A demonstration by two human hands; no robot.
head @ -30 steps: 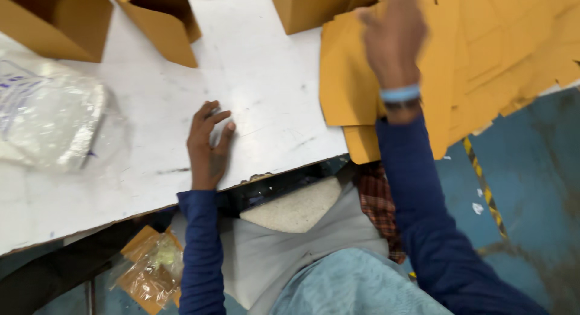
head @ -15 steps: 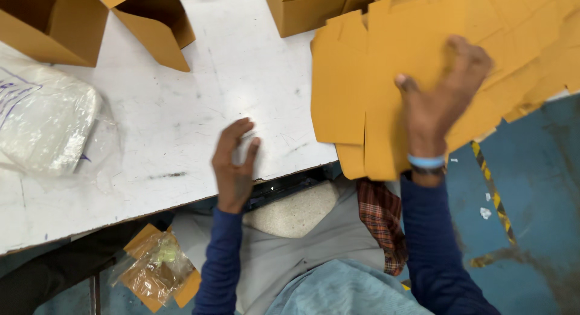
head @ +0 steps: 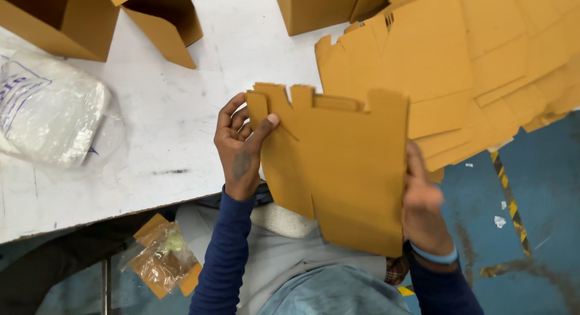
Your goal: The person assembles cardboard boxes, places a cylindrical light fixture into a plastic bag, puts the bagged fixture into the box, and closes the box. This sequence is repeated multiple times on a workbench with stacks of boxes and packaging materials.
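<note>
Head view: the flat, die-cut brown cardboard box blank (head: 344, 170) is held mid-frame above the white table (head: 181, 128) edge, its long axis slanting from upper left to lower right. The left hand (head: 241, 149) pinches its upper-left corner, thumb over the face. The right hand (head: 423, 209) grips its lower-right edge, equally near; the stack of brown blanks (head: 483, 67) lies upper right.

i've got the flat box blank (head: 344, 170) between my left hand (head: 240, 147) and right hand (head: 423, 209), just in front of the table (head: 169, 109). stack of blanks (head: 483, 61) behind it on the right, open boxes (head: 90, 19) back left, plastic bag (head: 48, 109) far left.
</note>
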